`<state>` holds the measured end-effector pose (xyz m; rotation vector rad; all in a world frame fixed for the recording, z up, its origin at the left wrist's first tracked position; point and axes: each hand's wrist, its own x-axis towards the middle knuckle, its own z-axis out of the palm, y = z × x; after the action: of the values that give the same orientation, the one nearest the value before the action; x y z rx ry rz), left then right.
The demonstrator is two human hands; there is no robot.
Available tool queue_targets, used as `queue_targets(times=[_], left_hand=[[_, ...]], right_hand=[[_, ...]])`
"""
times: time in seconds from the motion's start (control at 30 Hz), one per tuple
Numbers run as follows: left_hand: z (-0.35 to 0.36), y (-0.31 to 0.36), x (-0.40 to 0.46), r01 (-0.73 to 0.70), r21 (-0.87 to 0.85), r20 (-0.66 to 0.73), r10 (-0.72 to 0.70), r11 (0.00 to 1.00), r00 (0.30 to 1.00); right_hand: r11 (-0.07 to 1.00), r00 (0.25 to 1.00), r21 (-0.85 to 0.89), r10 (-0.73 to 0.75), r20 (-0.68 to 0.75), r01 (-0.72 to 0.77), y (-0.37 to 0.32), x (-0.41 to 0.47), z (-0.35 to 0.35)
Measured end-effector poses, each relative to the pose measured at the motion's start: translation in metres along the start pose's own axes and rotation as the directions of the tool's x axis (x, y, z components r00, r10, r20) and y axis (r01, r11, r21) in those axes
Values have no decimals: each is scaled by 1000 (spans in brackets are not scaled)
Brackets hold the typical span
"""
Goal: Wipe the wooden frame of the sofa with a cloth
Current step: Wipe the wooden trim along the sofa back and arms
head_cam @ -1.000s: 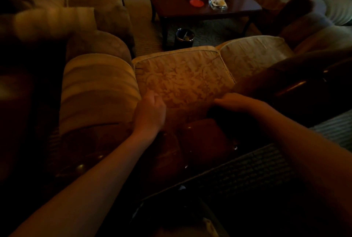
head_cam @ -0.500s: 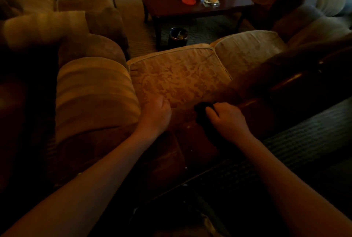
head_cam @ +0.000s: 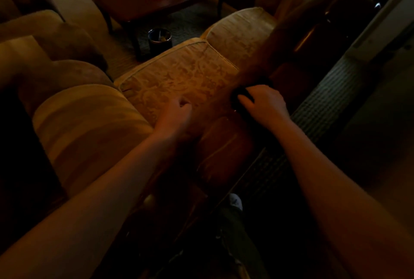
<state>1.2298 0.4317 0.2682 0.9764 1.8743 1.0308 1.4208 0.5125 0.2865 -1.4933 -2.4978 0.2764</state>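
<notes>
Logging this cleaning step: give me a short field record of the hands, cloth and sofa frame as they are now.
right hand: right hand presses a dark cloth onto the frame
left hand: left hand rests on the patterned tan seat cushion, fingers loosely curled, holding nothing
frame: glossy brown wooden sofa frame, running along the sofa's back
background: dark wooden coffee table
lighting: dim, cloth detail unclear
</notes>
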Motion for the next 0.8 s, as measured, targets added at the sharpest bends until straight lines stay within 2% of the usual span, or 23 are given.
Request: queue_targets(times=[0.03, 0.1, 0.2, 0.23, 0.27, 0.33, 0.37, 0.4, 0.43, 0.5, 0.57, 0.6, 0.63, 0.7, 0.77, 0.8], left_hand=[[-3, -4, -4, 28, -6, 13, -28, 1000, 1000], [-10, -11, -10, 66, -44, 24, -65, 997, 998], [-24, -28, -18, 68, -106, -1, -68, 992, 998], [-29, -35, -21, 72, -119, 5, -72, 990, 997], [-32, -41, -25, 81, -128, 11, -81, 988, 997], [-36, -53, -30, 114, -128, 14, -113, 985, 994], [-37, -58, -32, 135, -128, 21, -134, 982, 991], [-39, -62, -33, 152, -133, 33, -149, 979, 988], [-40, -66, -35, 167, -139, 41, -163, 976, 986], [-45, -76, -35, 181, -136, 24, -179, 974, 984], [-49, -84, -36, 185, -99, 7, -185, 978, 983], [-50, -87, -37, 189, -78, 8, -189, 979, 982], [-51, -89, -38, 195, -82, 15, -194, 977, 981], [-51, -90, -39, 208, -113, 13, -208, 972, 978], [-50, -90, -40, 228, -109, -7, -231, 967, 973], [-48, -88, -40, 241, -111, -10, -244, 964, 970]], right_hand=[[999, 998, -8, -52, 36, 53, -18, -5, 1], [971, 972, 30, -235, -22, 235, -55, -34, 12], [859, 862, 72, -501, -82, 506, -77, -88, 22], [853, 853, 43, -515, -90, 520, -69, -86, 21], [893, 891, 29, -445, -94, 449, -59, -73, 15], [993, 994, 51, -103, -18, 104, -42, -39, -4], [999, 999, 36, 25, 46, -26, -37, -27, -8], [998, 995, 24, 59, 85, -61, -41, -23, -4], [999, 994, 19, 27, 108, -30, -55, -31, 0], [972, 973, 42, -233, 10, 232, -97, -68, 14], [868, 871, 70, -491, -33, 492, -127, -102, 28], [857, 857, 68, -514, 50, 510, -133, -96, 29], [869, 861, 26, -493, 127, 494, -135, -79, 26], [923, 889, -128, -301, 346, 362, -118, -27, 28], [970, 844, -210, 12, 536, 120, -91, 22, 21], [975, 818, -220, 98, 567, 35, -81, 40, 20]])
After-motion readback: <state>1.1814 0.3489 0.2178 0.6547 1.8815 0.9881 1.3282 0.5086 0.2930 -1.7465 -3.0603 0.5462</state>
